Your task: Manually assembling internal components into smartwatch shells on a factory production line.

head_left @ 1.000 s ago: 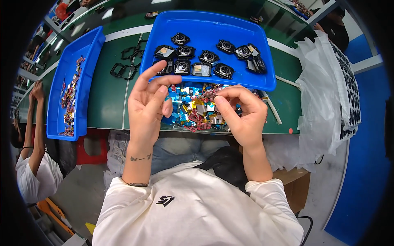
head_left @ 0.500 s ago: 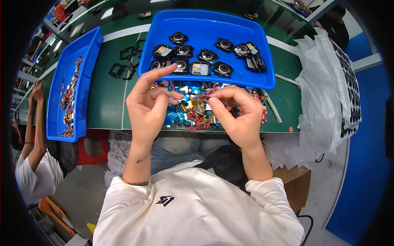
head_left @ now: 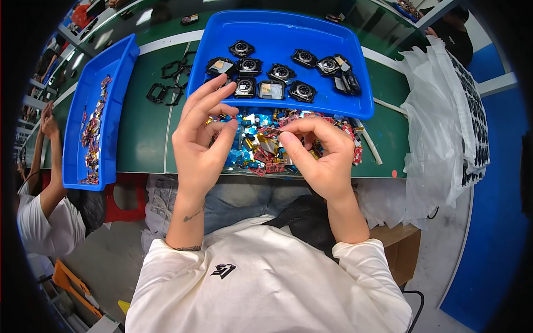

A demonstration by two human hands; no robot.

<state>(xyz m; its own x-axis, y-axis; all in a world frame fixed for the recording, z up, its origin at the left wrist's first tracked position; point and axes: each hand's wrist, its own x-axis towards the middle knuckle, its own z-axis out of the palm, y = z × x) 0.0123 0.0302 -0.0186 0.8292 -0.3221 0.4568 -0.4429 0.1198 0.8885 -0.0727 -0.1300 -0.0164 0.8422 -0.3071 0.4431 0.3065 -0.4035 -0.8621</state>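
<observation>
A thin, reddish small electronic piece (head_left: 272, 131) is pinched between the thumb and forefinger of my right hand (head_left: 323, 152), above the pile. My left hand (head_left: 202, 136) is raised left of it, fingers spread and curved, thumb and forefinger apart, with nothing I can make out in them. Below both hands lies a heap of small electronic parts (head_left: 256, 149) in red, blue, gold and silver, at the table's near edge. Just beyond stands a blue tray (head_left: 277, 33) holding several black smartwatch bodies (head_left: 280, 72), some with round sensor backs up, others showing their insides.
Left of me is a second blue tray (head_left: 126, 72) with small parts in it. Black watch frames (head_left: 158, 94) lie between the trays. White plastic sheets (head_left: 419, 111) hang at the right. A co-worker's hands (head_left: 49, 123) are raised at the far left.
My left fingers have drawn back from the piece and lifted slightly, thumb and forefinger opening. My right hand keeps its pinch almost in place. The co-worker's hands at far left have lowered slightly.
</observation>
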